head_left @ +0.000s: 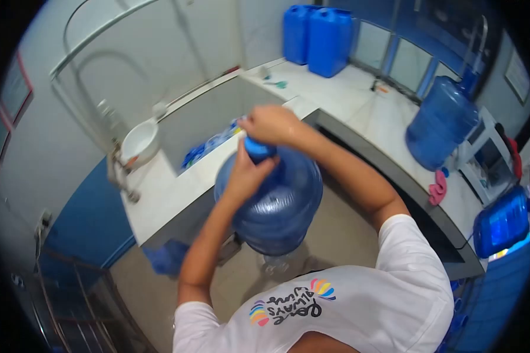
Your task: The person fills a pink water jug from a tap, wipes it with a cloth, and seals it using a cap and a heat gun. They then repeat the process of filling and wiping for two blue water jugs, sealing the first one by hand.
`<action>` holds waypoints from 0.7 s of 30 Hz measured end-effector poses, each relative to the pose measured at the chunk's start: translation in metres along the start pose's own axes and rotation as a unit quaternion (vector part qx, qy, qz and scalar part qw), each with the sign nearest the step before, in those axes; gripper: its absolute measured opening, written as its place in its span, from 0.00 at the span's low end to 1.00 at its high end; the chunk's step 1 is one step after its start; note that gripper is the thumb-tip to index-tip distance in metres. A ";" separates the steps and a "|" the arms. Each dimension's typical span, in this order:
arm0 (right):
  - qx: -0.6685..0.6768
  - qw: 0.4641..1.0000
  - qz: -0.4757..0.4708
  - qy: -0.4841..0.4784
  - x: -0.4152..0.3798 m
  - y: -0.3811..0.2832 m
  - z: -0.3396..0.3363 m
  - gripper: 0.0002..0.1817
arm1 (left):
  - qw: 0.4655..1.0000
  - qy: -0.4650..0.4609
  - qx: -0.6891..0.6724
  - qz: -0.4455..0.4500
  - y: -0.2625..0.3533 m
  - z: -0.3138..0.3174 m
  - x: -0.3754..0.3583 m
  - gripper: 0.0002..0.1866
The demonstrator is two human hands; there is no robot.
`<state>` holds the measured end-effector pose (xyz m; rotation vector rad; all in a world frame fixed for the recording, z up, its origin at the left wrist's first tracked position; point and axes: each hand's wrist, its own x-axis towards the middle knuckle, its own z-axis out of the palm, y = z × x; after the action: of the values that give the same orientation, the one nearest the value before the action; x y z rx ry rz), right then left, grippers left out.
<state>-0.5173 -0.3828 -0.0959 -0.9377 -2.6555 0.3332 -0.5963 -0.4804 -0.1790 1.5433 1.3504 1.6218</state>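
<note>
A large clear blue water jug (271, 206) stands upright in front of me, between my arms, beside the counter edge. On its neck sits a blue cap (258, 148). My left hand (248, 173) is wrapped round the neck just below and beside the cap, thumb and fingers bent against it. My right hand (271, 125) is over the top of the cap, its fingers curled at the far side; the fingertips partly hide the cap. The jug's lower end narrows toward the floor near a small clear object that I cannot make out.
A sink basin (212, 112) holds blue packaging (215, 144). On the counter (353, 106) are a white bowl (140, 144), blue canisters (330, 42), another blue jug (441, 123) and a pink cloth (437, 188). A metal rack (79, 294) stands at lower left.
</note>
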 end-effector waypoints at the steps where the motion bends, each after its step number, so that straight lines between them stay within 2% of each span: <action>1: -0.029 0.999 0.003 0.027 0.018 0.031 -0.035 0.22 | 1.000 -0.007 0.005 0.025 0.009 0.022 0.042 0.29; 3: -0.053 0.994 0.040 0.084 0.034 0.073 -0.108 0.22 | 0.991 -0.050 -0.065 0.110 0.030 0.063 0.125 0.28; 7: -0.125 0.971 0.045 0.197 0.092 0.181 -0.221 0.25 | 0.969 -0.103 -0.127 0.187 0.085 0.145 0.246 0.28; 8: -0.148 0.965 0.073 0.204 0.131 0.214 -0.242 0.22 | 0.967 -0.106 -0.132 0.188 0.087 0.164 0.276 0.28; 9: -0.141 0.958 0.041 0.247 0.124 0.240 -0.260 0.22 | 0.969 -0.086 -0.095 0.212 0.088 0.183 0.304 0.29; 12: -0.118 0.953 0.063 0.273 0.119 0.285 -0.289 0.21 | 0.966 -0.080 -0.055 0.238 0.077 0.232 0.370 0.27; 14: -0.115 0.918 0.172 0.337 0.127 0.318 -0.293 0.20 | 0.960 -0.104 -0.083 0.245 0.061 0.260 0.404 0.27; 15: -0.120 0.915 0.177 0.343 0.134 0.334 -0.296 0.20 | 0.958 -0.110 -0.087 0.250 0.053 0.275 0.423 0.27; 17: -0.129 0.899 0.281 0.309 0.149 0.362 -0.296 0.22 | 0.956 -0.096 -0.117 0.252 0.033 0.298 0.456 0.28; 19: -0.174 0.896 0.299 0.280 0.160 0.388 -0.302 0.23 | 0.942 -0.108 -0.139 0.287 0.024 0.316 0.488 0.27; 21: -0.188 0.896 0.316 0.248 0.189 0.437 -0.312 0.27 | 0.938 -0.182 -0.256 0.147 0.015 0.324 0.510 0.34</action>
<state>-0.2968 0.1060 0.0953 -1.7343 -1.9160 -0.2776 -0.3963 0.0607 0.0024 1.6494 0.4653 1.5832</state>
